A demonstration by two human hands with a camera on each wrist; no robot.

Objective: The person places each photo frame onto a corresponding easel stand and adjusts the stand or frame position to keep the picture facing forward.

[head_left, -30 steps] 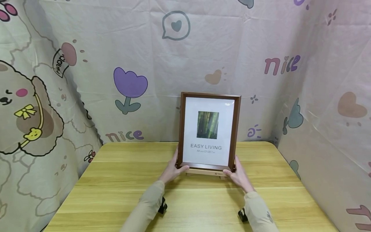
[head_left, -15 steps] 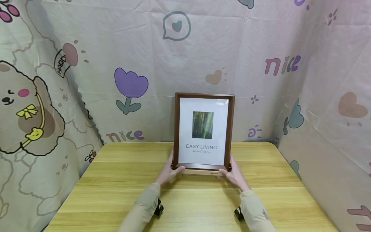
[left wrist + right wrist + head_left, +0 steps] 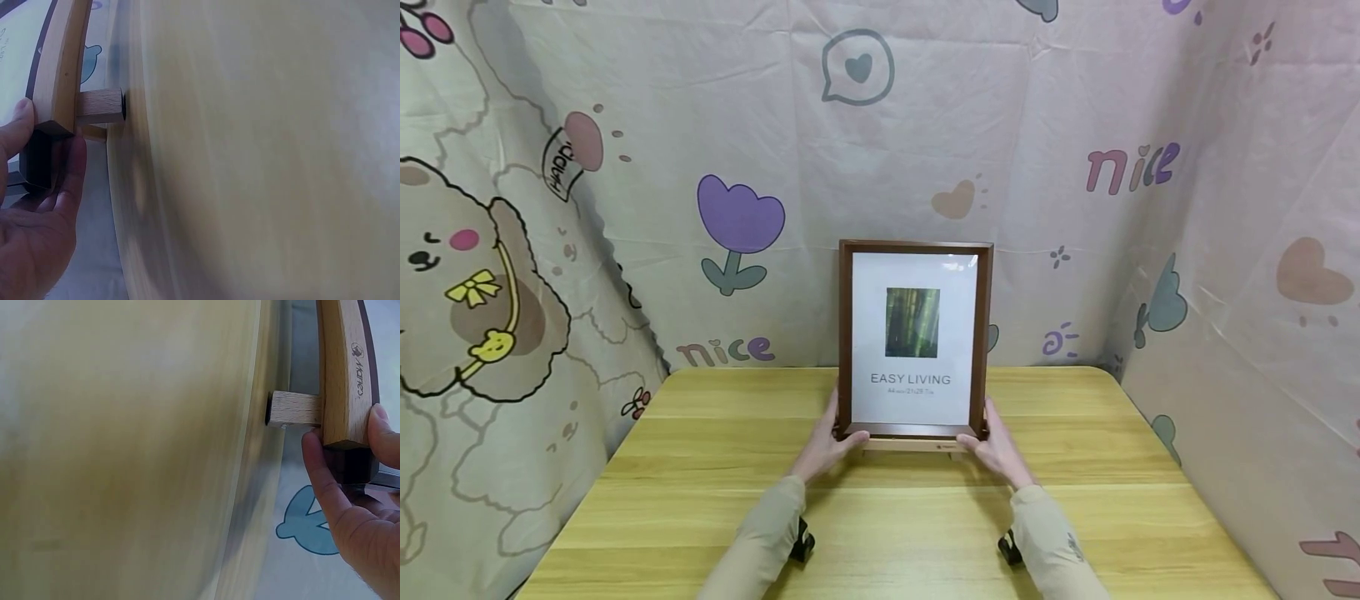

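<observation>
A brown picture frame (image 3: 913,392) with a white "EASY LIVING" sheet and a small forest picture stands upright on a light wooden stand (image 3: 902,446). My left hand (image 3: 822,446) grips the frame's lower left corner, thumb in front and fingers round the side and behind. The lower right corner is held by my right hand (image 3: 1000,450) in the same way. The left wrist view shows the stand's ledge (image 3: 59,75) and a short leg (image 3: 101,106) beside my fingers. In the right wrist view the ledge (image 3: 345,375) bears a printed logo. Most of the stand is hidden behind the frame.
The wooden table (image 3: 715,500) has rounded far corners. A patterned cloth backdrop (image 3: 865,167) rises just behind its far edge and along both sides. A black wrist camera (image 3: 802,542) sits under the left sleeve, and another camera (image 3: 1010,548) under the right one.
The picture frame and stand have moved left across the table, both hands moving with them. The frame has turned slightly and faces more squarely forward. Both hands keep their hold on its lower corners.
</observation>
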